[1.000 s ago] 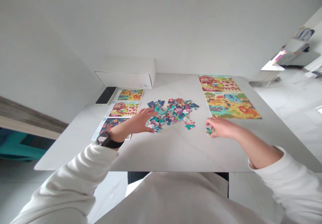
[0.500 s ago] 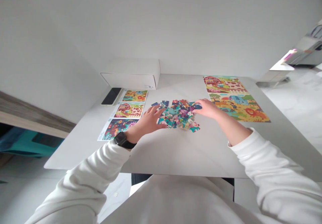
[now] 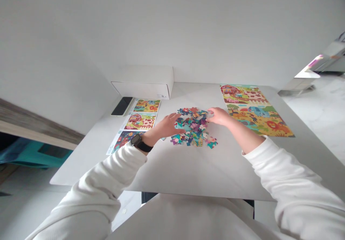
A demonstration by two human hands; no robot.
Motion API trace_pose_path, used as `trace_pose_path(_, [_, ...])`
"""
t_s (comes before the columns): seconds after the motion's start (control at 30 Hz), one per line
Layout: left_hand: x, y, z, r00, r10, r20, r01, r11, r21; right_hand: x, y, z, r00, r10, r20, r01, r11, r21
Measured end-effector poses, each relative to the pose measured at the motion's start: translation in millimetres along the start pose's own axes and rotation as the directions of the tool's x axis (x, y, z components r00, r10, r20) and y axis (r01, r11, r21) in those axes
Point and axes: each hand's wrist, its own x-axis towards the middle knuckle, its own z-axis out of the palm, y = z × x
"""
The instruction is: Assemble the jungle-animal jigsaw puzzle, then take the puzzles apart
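A heap of mixed, colourful jigsaw puzzle pieces (image 3: 194,128) lies on the white table in front of me. My left hand (image 3: 169,125) rests at the heap's left edge, its fingers apart and thumb stretched toward the pieces. At the upper right edge of the heap is my right hand (image 3: 219,116), thumb and fingers apart, with no piece visible between them. The fingertips of both hands are close to the outer pieces; whether they touch them is hard to make out.
A printed picture sheet (image 3: 140,121) lies left, partly behind my left forearm, with a phone (image 3: 122,106) beside it. Behind stands a white box (image 3: 142,89). On the right lie joined farm and safari pictures (image 3: 258,114). The table (image 3: 199,175) ends close to my body.
My left hand has moved right, pushing the left-side pieces inward, so the heap is more compact. The dark blue piece at my right fingertips is no longer between them. The view has shifted slightly.
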Motion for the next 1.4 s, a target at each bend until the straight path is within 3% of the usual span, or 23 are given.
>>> trace_pose_path(0.07, [5.6,2.7,-7.2,0.994,-0.098,0.039,0.098,0.995,0.020,1.4,1.8,-3.8,0.999,0.032,0.018,-0.030,0.996,-0.087])
trace_pose_path(0.17, [19.6,21.0,-11.9,0.972,-0.181,0.153,0.172,0.983,0.066,4.1,-11.0,-4.1,0.988,-0.029,0.150,0.044,0.994,-0.099])
trace_pose_path(0.23, [29.1,37.0,-9.0,0.972,-0.122,0.199,0.108,0.991,0.079,4.7,-23.6,-1.3,0.977,-0.082,0.197,0.096,0.994,-0.061])
trace_pose_path(0.37, [39.1,55.3,2.8,0.984,-0.061,0.166,0.046,0.995,0.089,1.7,-32.3,6.0,0.974,-0.079,0.211,0.083,0.997,-0.009])
trace_pose_path(0.5, [44.3,51.0,3.7,0.993,-0.016,0.120,0.008,0.998,0.069,0.1,-17.2,11.4,0.969,-0.102,0.226,0.079,0.991,0.108])
trace_pose_path(0.73, [58.9,38.9,-12.4,0.985,0.067,0.160,-0.017,0.956,-0.294,6.3,-8.2,13.2,0.890,-0.279,0.360,0.088,0.881,0.464])
trace_pose_path(0.87, [52.7,28.8,-35.3,0.997,0.054,0.050,-0.026,0.897,-0.441,3.9,-11.0,-1.9,0.913,-0.297,0.279,0.038,0.743,0.668])
trace_pose_path(0.97, [40.4,18.6,-49.8,0.998,-0.044,-0.035,0.019,0.858,-0.513,2.2,-12.9,-13.9,0.927,-0.314,0.204,0.040,0.624,0.781])
trace_pose_path(1.03, [31.4,13.0,-49.5,0.994,-0.095,-0.047,0.050,0.809,-0.585,3.6,-16.7,-16.5,0.941,-0.305,0.146,0.062,0.581,0.811])
trace_pose_path(1.13, [19.6,10.1,-33.7,0.993,-0.116,0.024,0.101,0.732,-0.673,10.2,-27.3,-12.2,0.963,-0.262,0.055,0.121,0.609,0.784])
trace_pose_path(1.23, [10.1,13.2,-14.7,0.987,-0.141,0.075,0.158,0.787,-0.596,20.3,-37.7,-6.0,0.972,-0.233,0.014,0.167,0.734,0.658])
trace_pose_path(1.33, [-1.8,16.1,-7.0,0.984,-0.171,-0.053,0.140,0.922,-0.362,32.2,-39.9,-2.6,0.969,-0.240,-0.055,0.245,0.914,0.324])
trace_pose_path(1.4, [-14.3,15.9,-7.1,0.981,-0.140,-0.133,0.110,0.972,-0.208,41.0,-37.3,-0.2,0.966,-0.244,-0.088,0.254,0.961,0.114])
